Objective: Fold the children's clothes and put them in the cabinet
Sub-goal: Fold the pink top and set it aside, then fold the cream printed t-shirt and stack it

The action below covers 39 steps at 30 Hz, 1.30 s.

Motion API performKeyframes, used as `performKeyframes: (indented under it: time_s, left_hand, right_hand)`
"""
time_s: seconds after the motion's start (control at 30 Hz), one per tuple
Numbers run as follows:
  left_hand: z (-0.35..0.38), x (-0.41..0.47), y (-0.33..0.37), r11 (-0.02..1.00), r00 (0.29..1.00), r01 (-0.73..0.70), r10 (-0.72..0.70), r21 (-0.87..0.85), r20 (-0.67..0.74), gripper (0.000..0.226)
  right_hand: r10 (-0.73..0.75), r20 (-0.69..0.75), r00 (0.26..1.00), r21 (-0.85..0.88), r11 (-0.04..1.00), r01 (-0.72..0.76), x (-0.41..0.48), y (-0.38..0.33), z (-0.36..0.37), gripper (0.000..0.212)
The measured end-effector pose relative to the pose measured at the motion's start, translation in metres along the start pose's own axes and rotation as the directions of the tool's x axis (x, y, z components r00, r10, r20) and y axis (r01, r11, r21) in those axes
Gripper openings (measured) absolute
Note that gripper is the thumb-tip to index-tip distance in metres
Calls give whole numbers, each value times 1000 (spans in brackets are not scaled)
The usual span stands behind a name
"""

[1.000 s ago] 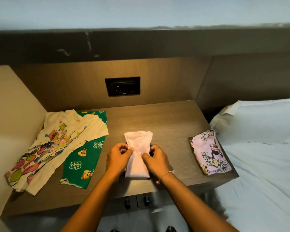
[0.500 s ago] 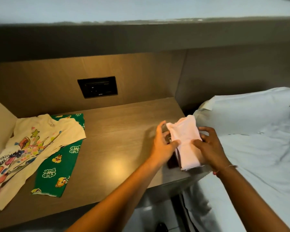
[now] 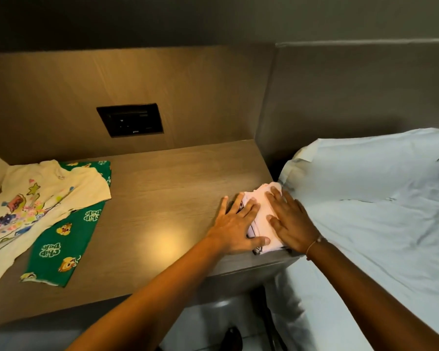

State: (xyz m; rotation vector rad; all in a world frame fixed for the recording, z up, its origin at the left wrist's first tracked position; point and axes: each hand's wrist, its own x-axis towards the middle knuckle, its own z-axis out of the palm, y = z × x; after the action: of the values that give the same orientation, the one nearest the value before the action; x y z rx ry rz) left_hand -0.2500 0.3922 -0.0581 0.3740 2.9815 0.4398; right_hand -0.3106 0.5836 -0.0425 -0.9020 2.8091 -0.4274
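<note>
Finding: the folded pink garment (image 3: 261, 211) lies at the right end of the surface (image 3: 162, 193), close to the edge beside the bed (image 3: 365, 236). It rests on top of a second folded piece (image 3: 257, 250), of which only a dark printed edge shows at the near corner.

Grip: neither hand holds anything. The left hand (image 3: 234, 228) lies flat, fingers straight and spread, partly on the stack and partly on the surface. The right hand (image 3: 290, 224) presses flat on the pink garment from the bed side.

Progress, as judged: two items appear folded and stacked. At the left end, a cream shirt (image 3: 43, 196) lies spread open, overlapping green trousers (image 3: 66, 236), both unfolded. No cabinet opening is in view, so nothing is seen stored. Folding looks about half done; all putting away is left.
</note>
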Motion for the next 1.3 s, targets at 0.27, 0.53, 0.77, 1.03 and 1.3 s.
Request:
performKeyframes:
  time_s: [0.27, 0.53, 0.77, 1.03, 1.3]
  left_hand:
    - [-4, -8, -2, 999, 999, 36, -35, -23, 23, 87]
    - [-40, -168, -110, 876, 803, 377, -471, -301, -365, 61]
    - [-64, -339, -224, 470, 377, 855, -855, -222, -357, 42]
    - [-51, -403, -276, 511, 436, 851, -816, -121, -380, 27]
    - [-50, -404, -280, 561, 329, 769, -760, -308, -561, 28]
  right_hand:
    - [134, 111, 985, -178, 978, -113, 5, 4, 2, 108]
    - [-108, -130, 986, 87, 989, 120, 55, -119, 8, 62]
    - [-509, 74, 858, 0, 860, 510, 150, -307, 62, 42]
    - [-516, 154, 842, -180, 824, 538, 210, -374, 96, 28]
    - [-391, 78, 917, 84, 919, 385, 226, -371, 97, 24]
